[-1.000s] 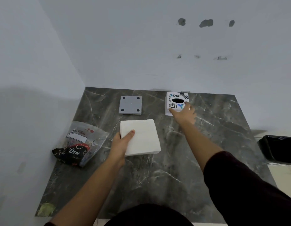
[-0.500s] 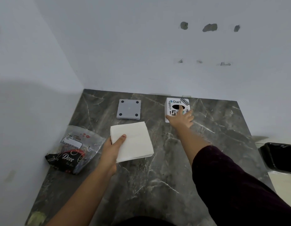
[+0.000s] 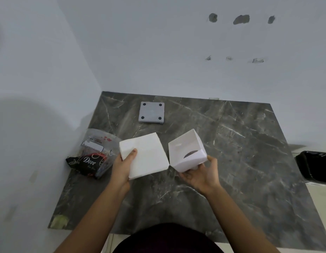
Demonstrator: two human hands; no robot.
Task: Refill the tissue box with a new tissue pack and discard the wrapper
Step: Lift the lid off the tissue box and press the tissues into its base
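Observation:
My left hand point(image 3: 123, 166) holds a white stack of tissues point(image 3: 145, 155) above the dark marble table point(image 3: 231, 152), thumb on top of the stack. My right hand point(image 3: 200, 173) cups the white tissue box point(image 3: 186, 152) from below. The box is turned over, so its open underside faces me and the dark oval slot shows inside. Stack and box touch at one corner. The emptied plastic wrapper point(image 3: 92, 154), printed "Dove", lies crumpled at the table's left edge. The grey base plate point(image 3: 151, 112) of the box lies flat at the back, with dark round feet at its corners.
White walls close the table on the left and at the back. A black bin point(image 3: 315, 167) stands on the floor to the right of the table.
My right hand took the tissue box from the back of the table, lifted it, turned it upside down and brought it beside the tissue stack. My left hand kept the stack raised.

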